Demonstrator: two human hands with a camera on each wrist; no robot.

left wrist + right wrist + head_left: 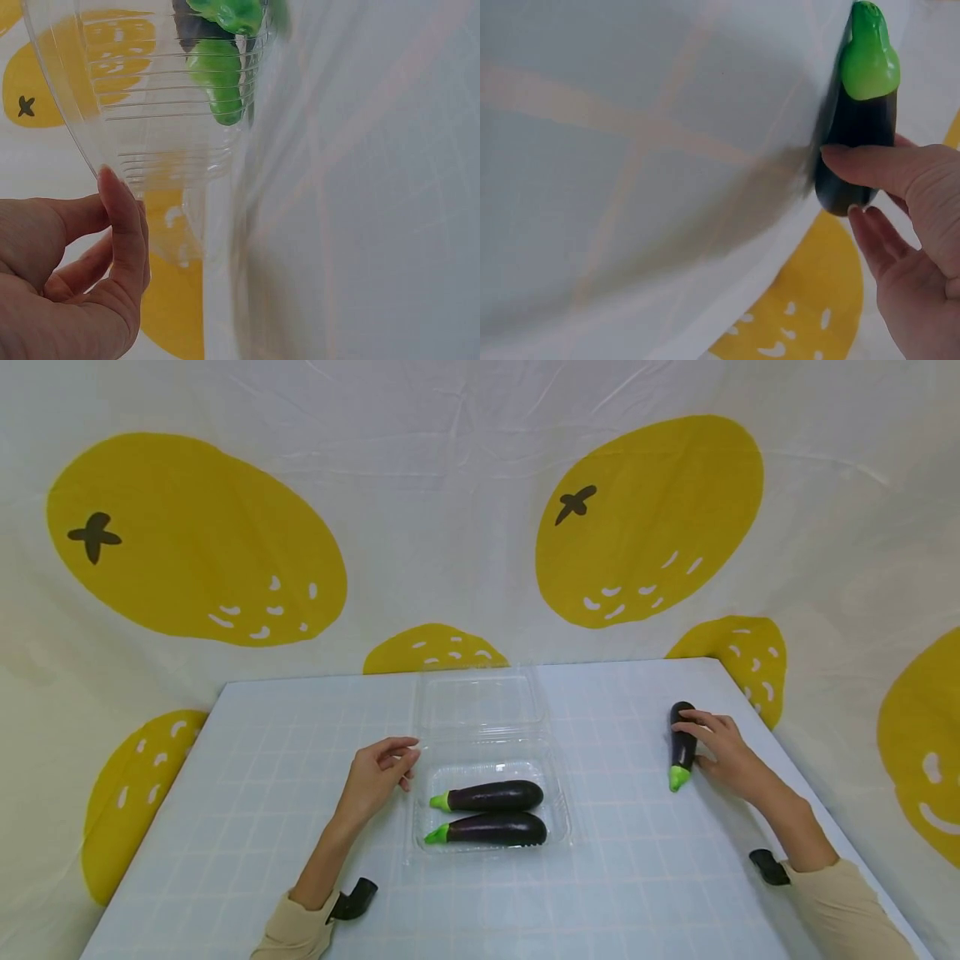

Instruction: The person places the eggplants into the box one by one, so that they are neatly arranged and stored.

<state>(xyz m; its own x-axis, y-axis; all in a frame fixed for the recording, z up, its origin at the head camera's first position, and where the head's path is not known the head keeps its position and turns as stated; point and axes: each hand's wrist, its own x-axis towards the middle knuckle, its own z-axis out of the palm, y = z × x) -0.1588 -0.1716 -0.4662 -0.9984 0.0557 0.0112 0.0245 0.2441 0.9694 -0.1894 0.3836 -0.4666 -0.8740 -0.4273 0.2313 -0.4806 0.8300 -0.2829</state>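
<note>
On the right part of the table, my right hand (pixel 726 755) grips a dark purple eggplant (pixel 683 745) with a green stem end. In the right wrist view the thumb lies across this eggplant (pixel 864 124), and fingers are at its other side and rounded end. My left hand (pixel 372 778) is at the left edge of a clear plastic clamshell box (pixel 558 777), its fingers loosely bent. The left wrist view shows its fingertips at the box rim. Inside the box lie two eggplants (pixel 497 796) (pixel 498 828) side by side, green ends to the left.
The box's clear lid (pixel 480 697) lies folded back behind its base. A pale checked cloth covers the table (pixel 300 760), and a white curtain (pixel 442 527) with yellow fruit prints hangs behind it. Black wrist cameras (pixel 354 900) stick out at both sleeves.
</note>
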